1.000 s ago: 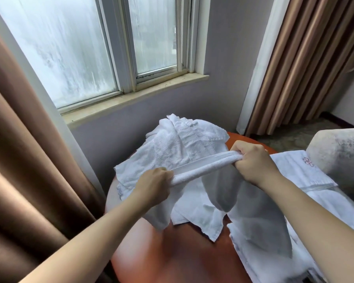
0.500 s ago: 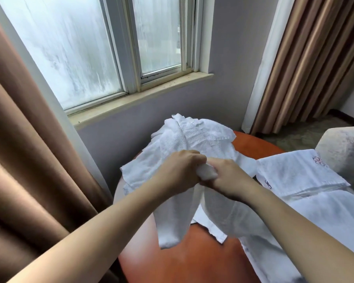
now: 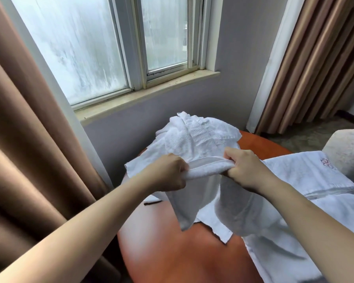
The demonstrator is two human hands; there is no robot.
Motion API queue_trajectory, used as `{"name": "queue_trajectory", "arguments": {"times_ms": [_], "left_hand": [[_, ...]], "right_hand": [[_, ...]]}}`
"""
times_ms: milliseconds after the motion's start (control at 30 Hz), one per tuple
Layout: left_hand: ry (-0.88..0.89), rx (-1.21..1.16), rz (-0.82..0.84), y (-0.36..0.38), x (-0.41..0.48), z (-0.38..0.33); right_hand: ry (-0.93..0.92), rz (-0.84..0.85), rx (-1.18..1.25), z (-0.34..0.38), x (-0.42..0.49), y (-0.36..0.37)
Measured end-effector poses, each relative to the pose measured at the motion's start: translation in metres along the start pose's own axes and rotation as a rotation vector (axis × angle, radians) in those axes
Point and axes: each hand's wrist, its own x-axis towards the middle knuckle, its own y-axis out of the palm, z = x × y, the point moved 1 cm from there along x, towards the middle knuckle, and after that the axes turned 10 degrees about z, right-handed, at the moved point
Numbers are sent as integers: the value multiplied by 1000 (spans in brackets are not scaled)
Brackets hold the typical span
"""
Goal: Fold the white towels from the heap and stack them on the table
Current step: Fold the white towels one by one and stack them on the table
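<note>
Both fists are clenched on one white towel [image 3: 192,203]. The left hand [image 3: 168,173] and the right hand [image 3: 245,170] each hold a bunch of its top edge, knuckles up, with a short rolled span of hem between them. Below the grip the cloth hangs in two lobes, one under each fist. Whether the lowest corners touch the table [image 3: 178,256] I cannot tell.

Beyond the grip, on the far side of the hands, sits the heap [image 3: 198,135] of unfolded towels. Right of the right hand lies a folded towel [image 3: 307,172] with a red emblem. A flat towel [image 3: 284,260] is spread below that hand, partly under the hanging cloth.

The step in hand looks like opening out the top edge so folding can begin. To do it well, the hands would slide apart along the hem until each reaches a corner, then swap the fistfuls for a pinch at each corner; bunched cloth will not lie square. Lifting the grip a little should let both lobes drop into one flat sheet clear of the table. A light shake would help.

The bare wood below the left hand seems the better place to lay it down. Under the right hand the hanging cloth could catch the flat towel and drag it along. Once the edges are matched and folded, the stack right of the grip is the likely place for it.
</note>
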Motion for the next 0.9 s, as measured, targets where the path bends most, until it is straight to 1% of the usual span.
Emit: {"name": "queue_trajectory", "arguments": {"times_ms": [200, 300, 333, 400, 467, 600, 767, 900], "left_hand": [[4, 27, -37, 5, -3, 8], [12, -52, -61, 3, -3, 12], [23, -110, -36, 3, -3, 12], [53, -242, 81, 3, -5, 8], [114, -289, 156, 5, -4, 4], [184, -363, 106, 8, -4, 5], [97, -268, 107, 20, -3, 11], [-18, 28, 1, 19, 1, 12]], "right_hand": [[33, -67, 34, -11, 2, -10], [58, -98, 77, -17, 2, -15], [61, -106, 94, -19, 3, -16], [59, -107, 128, -19, 3, -19], [49, -82, 147, -17, 3, -21], [59, -75, 167, -16, 1, -27], [24, -82, 142, -11, -4, -29], [4, -72, 94, -8, -5, -26]]}}
